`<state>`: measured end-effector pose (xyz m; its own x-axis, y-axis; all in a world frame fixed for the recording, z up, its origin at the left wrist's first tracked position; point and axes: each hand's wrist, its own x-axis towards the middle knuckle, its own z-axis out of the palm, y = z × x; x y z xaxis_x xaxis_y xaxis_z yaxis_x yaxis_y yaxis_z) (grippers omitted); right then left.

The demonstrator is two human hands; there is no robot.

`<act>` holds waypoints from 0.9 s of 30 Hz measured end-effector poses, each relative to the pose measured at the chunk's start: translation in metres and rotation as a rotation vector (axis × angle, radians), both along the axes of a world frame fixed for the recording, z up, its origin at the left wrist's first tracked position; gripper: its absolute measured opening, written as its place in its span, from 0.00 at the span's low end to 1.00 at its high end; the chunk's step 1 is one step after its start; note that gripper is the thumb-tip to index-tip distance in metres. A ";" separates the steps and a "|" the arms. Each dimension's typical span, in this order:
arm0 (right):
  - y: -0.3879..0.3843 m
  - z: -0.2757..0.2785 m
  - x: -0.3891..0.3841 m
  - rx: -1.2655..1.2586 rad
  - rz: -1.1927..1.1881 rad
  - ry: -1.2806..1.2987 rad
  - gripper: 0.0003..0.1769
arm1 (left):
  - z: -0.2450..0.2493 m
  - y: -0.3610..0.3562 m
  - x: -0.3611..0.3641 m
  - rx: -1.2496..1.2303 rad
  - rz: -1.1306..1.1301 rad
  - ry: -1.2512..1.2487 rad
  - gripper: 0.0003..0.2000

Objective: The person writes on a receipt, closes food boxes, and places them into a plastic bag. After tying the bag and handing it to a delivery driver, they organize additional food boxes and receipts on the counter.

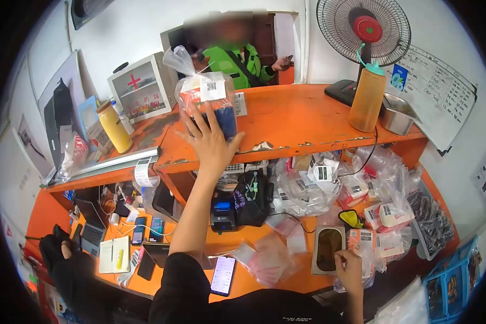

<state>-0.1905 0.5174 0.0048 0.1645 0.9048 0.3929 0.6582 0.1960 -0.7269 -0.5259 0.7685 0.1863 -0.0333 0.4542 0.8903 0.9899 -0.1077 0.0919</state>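
Observation:
My left hand [213,137] reaches up to the raised orange counter, its fingers spread flat against a knotted clear plastic bag [221,102]. The bag stands upright and holds something red and dark blue; a white label with a square code is on it. Lower right, my right hand [349,267] has its fingers curled together beside a metal container [329,249] with brown contents. Whatever it may be holding is too small to make out. Several bagged, labelled packages [360,240] lie close to that hand.
A person in a green jacket [227,60] stands beyond the raised counter [291,108]. On it are a fan [364,32], an orange squeeze bottle [368,100], a yellow bottle [113,127] and a first aid box [140,89]. Below sit a phone [222,275] and a small printer [222,211].

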 end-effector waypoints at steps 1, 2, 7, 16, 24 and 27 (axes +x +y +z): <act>0.001 0.003 -0.001 -0.009 0.003 -0.005 0.04 | 0.000 0.009 -0.003 0.024 -0.007 0.021 0.56; 0.005 0.008 -0.005 -0.024 0.013 -0.027 0.04 | 0.002 0.019 -0.008 0.046 -0.013 0.045 0.56; 0.010 0.010 -0.013 -0.068 0.038 -0.011 0.04 | 0.002 0.100 -0.031 0.011 0.009 0.075 0.57; 0.004 0.000 -0.014 -0.063 0.055 0.018 0.03 | 0.014 0.175 -0.020 -0.624 0.265 -0.068 0.47; -0.021 0.010 0.040 0.104 -0.248 -0.008 0.05 | -0.007 0.200 -0.050 0.223 0.161 -0.088 0.25; -0.031 0.022 0.068 0.262 -0.507 -0.038 0.06 | 0.006 0.184 -0.054 0.043 -0.004 -0.189 0.22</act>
